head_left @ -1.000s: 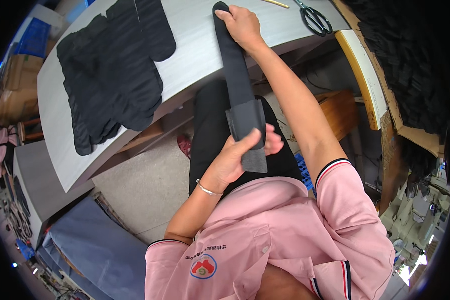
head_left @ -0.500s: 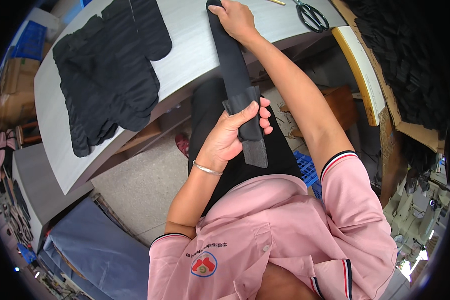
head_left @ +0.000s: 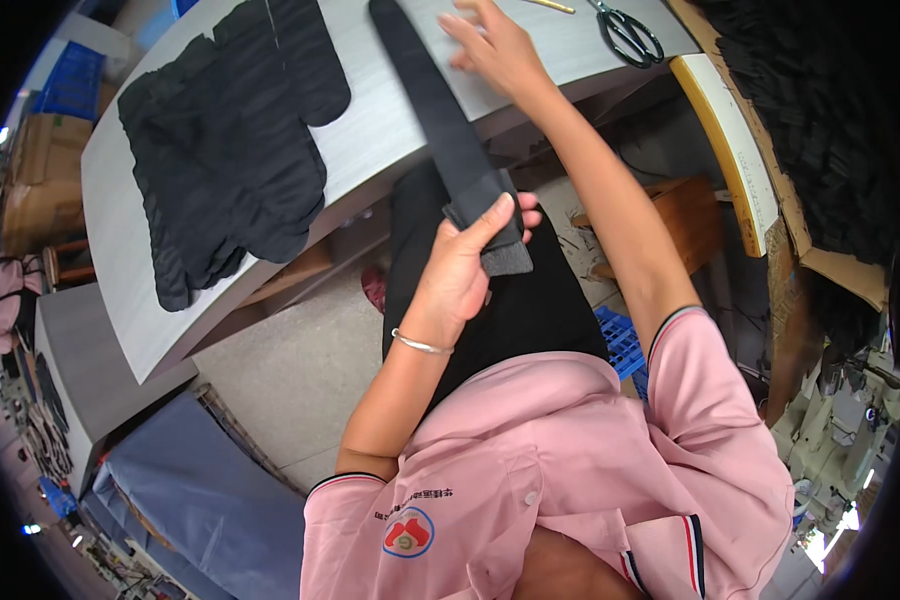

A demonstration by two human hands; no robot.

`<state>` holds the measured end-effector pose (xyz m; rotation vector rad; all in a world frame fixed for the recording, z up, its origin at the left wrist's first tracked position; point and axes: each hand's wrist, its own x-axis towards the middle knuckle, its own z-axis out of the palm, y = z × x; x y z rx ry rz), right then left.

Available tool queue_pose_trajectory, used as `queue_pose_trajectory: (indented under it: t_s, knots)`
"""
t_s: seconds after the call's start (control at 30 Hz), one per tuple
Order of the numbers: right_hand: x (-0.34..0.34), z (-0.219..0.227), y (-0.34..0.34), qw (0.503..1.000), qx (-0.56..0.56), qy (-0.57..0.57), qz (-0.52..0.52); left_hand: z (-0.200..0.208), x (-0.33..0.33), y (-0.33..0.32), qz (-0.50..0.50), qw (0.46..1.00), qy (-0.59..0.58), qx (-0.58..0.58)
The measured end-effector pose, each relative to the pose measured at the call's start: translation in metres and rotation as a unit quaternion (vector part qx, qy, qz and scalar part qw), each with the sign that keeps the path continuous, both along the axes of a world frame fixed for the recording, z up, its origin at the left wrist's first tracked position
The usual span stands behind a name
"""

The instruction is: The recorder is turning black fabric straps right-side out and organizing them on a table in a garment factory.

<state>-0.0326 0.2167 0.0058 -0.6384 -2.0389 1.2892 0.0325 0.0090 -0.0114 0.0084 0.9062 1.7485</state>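
Note:
My left hand [head_left: 455, 265] is closed around the near part of a long black strap [head_left: 435, 110], thumb on top and fingertips showing at its right edge. The strap slants away over the table edge, and its rounded far end is above the tabletop. A short grey, rough-looking end [head_left: 511, 261] sticks out below my thumb. Around the strap under my grip is a black piece that looks like a sleeve, partly hidden by the hand. My right hand [head_left: 500, 50], a little blurred, is to the right of the strap's far end, fingers apart and holding nothing.
Black fabric pieces [head_left: 230, 150] lie piled at the left of the pale table [head_left: 120, 290]. Black-handled scissors [head_left: 630, 38] and a pencil-like stick [head_left: 550, 5] lie at the far right. Further right are a yellow-edged ruler-like board [head_left: 725, 150] and a carton of black strips [head_left: 810, 130].
My right hand has let go of the strap's far end and moved right. The strap's far end has swung left, and less of the grey end sticks out below my left hand.

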Motion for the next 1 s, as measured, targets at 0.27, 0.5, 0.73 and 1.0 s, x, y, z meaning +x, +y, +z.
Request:
queue_pose_trajectory:
  t_s: [0.27, 0.5, 0.73, 1.0]
  knots:
    - [0.206, -0.011, -0.098, 0.991, 0.110, -0.080, -0.014, -0.014, 0.001, 0.024, 0.018, 0.999, -0.042, 0.002]
    - [0.217, -0.035, -0.095, 0.749, -0.655, 0.056, 0.080, -0.011, 0.013, 0.029, 0.022, 0.997, -0.068, 0.016]
    - [0.205, -0.021, -0.094, 0.947, -0.298, -0.099, 0.059, -0.018, -0.002, 0.019, 0.040, 0.997, -0.062, 0.025]
    - [0.069, 0.014, -0.002, 0.991, -0.097, -0.085, 0.036, -0.006, -0.004, 0.028, 0.032, 0.999, -0.041, 0.000]
